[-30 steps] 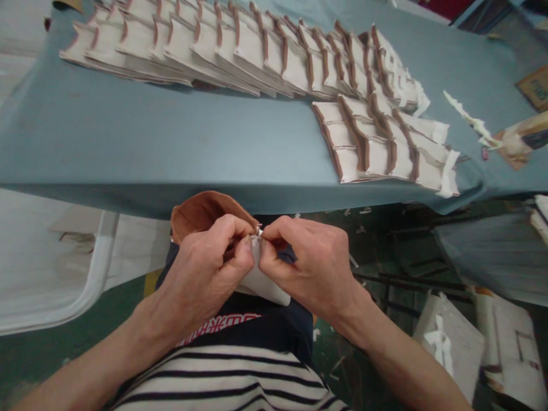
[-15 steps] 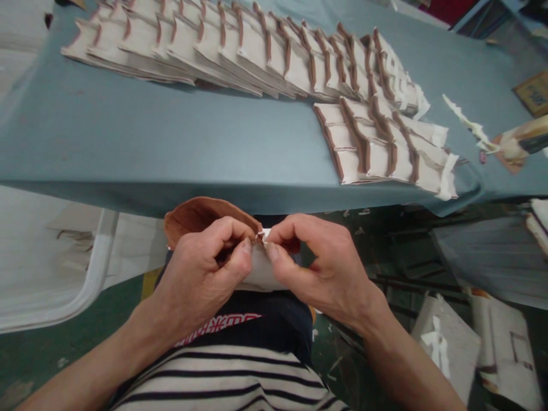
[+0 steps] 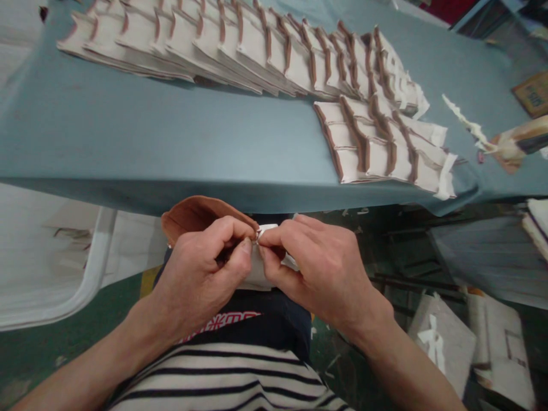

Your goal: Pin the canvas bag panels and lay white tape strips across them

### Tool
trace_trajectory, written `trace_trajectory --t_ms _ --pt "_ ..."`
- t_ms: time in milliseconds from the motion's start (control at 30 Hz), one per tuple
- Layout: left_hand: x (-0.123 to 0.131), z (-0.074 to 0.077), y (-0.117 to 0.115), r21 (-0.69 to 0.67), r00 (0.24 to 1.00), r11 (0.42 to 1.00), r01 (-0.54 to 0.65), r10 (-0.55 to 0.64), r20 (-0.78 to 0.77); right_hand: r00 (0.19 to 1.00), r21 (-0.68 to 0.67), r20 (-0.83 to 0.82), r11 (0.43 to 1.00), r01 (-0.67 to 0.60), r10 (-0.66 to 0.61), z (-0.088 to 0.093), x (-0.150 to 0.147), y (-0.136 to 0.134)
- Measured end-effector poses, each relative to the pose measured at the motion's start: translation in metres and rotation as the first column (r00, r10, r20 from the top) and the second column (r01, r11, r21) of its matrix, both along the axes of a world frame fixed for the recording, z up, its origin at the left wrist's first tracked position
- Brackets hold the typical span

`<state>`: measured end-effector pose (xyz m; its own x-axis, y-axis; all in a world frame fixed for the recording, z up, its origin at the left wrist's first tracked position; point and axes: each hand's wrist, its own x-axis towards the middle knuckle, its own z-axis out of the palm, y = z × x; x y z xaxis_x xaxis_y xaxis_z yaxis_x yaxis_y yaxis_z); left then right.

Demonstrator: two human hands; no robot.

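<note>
A piece with a brown leather-like outer side and a pale lining lies in front of me, below the table's front edge. My left hand pinches its rim between thumb and forefinger. Against those fingertips, my right hand is closed in a pinch on the same rim, where a white strip shows. The pale lower part of the piece hangs between the two hands. Both palms hide much of it, and the exact spot at the fingertips is too small to make out.
On the blue-covered table lie overlapping rows of pale pieces with brown edges, and a shorter stack nearer me. A white tub stands at left. Pale bundles sit low at right. A tool-like object rests at the table's right.
My right hand has shifted slightly left and turned over the rim, its fingertips now closer to my left ones. More of the white strip shows. My left hand stays nearly in place.
</note>
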<state>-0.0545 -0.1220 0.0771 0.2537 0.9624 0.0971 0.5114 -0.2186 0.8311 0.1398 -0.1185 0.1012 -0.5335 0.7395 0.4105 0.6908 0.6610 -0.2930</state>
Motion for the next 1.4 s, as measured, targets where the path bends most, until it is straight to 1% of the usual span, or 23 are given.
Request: trace_trajectory --t_ms 133,300,433,533,600,667,733,833,900,1000,1067,1133,1200,1233,1300,1333,1400 --pt "-0.001 0.002 0.001 0.004 1.0 1.0 -0.019 0.019 -0.004 0.996 0.102 0.085 0.995 -0.001 -0.008 -0.004 -0.004 -0.001" --pt "-0.005 0.002 0.002 -0.073 1.0 0.997 -0.005 0.008 0.03 0.988 0.195 0.154 0.981 -0.012 -0.019 -0.008 -0.009 -0.003" --pt "-0.005 0.003 0.001 -0.045 0.999 0.998 -0.032 0.033 0.019 0.985 0.196 0.158 0.98 0.04 -0.071 -0.006 -0.015 -0.012" --pt "-0.005 0.004 0.002 -0.051 0.998 0.998 -0.035 0.037 0.044 0.981 0.188 0.158 0.979 0.082 -0.113 -0.005 -0.021 -0.021" --pt "-0.006 0.004 0.004 -0.065 0.997 0.997 -0.031 0.035 0.062 0.984 0.178 0.137 0.98 0.091 -0.117 -0.007 -0.026 -0.027" --pt "-0.009 0.002 0.006 -0.062 0.997 0.998 -0.022 0.026 0.073 0.991 0.145 0.08 0.985 0.096 -0.108 -0.01 -0.029 -0.03" --pt "-0.012 -0.001 0.006 -0.05 0.996 0.999 -0.006 0.01 0.086 0.996 0.062 -0.007 0.994 0.09 -0.089 -0.011 -0.031 -0.032" --pt "-0.015 -0.006 0.006 -0.049 0.988 0.999 0.015 -0.008 0.152 0.988 -0.074 -0.125 0.994 0.084 -0.093 -0.011 -0.031 -0.033" --pt "-0.017 -0.007 0.005 -0.092 0.978 0.996 0.02 -0.001 0.209 0.987 -0.069 -0.121 0.993 0.098 -0.106 -0.011 -0.03 -0.034" --pt "-0.02 -0.009 0.006 -0.187 0.954 0.982 0.032 0.026 0.298 0.994 0.028 -0.018 0.994 0.104 -0.104 -0.013 -0.029 -0.036" --pt "-0.022 -0.012 0.008 -0.269 0.92 0.962 0.046 0.064 0.386 0.994 0.067 0.047 0.993 0.098 -0.101 -0.017 -0.029 -0.036" --pt "-0.023 -0.017 0.009 -0.386 0.869 0.919 0.078 0.127 0.479 0.99 0.096 0.092 0.99 0.099 -0.108 -0.02 -0.03 -0.035" --pt "-0.023 -0.022 0.011 -0.495 0.817 0.86 0.123 0.196 0.543 0.986 0.119 0.122 0.988 0.099 -0.114 -0.022 -0.032 -0.033" --pt "-0.023 -0.024 0.013 -0.533 0.798 0.835 0.135 0.227 0.559 0.984 0.124 0.133 0.987 0.099 -0.115 -0.024 -0.033 -0.032" --pt "-0.022 -0.026 0.015 -0.586 0.781 0.802 0.118 0.29 0.554 0.981 0.118 0.154 0.988 0.101 -0.119 -0.026 -0.035 -0.03" --pt "-0.021 -0.026 0.016 -0.599 0.779 0.795 0.092 0.317 0.541 0.98 0.107 0.163 0.989 0.099 -0.115 -0.027 -0.036 -0.029" --pt "-0.023 -0.025 0.018 -0.591 0.795 0.806 0.045 0.33 0.51 0.989 0.081 0.136 0.995 0.055 -0.066 -0.028 -0.035 -0.028"
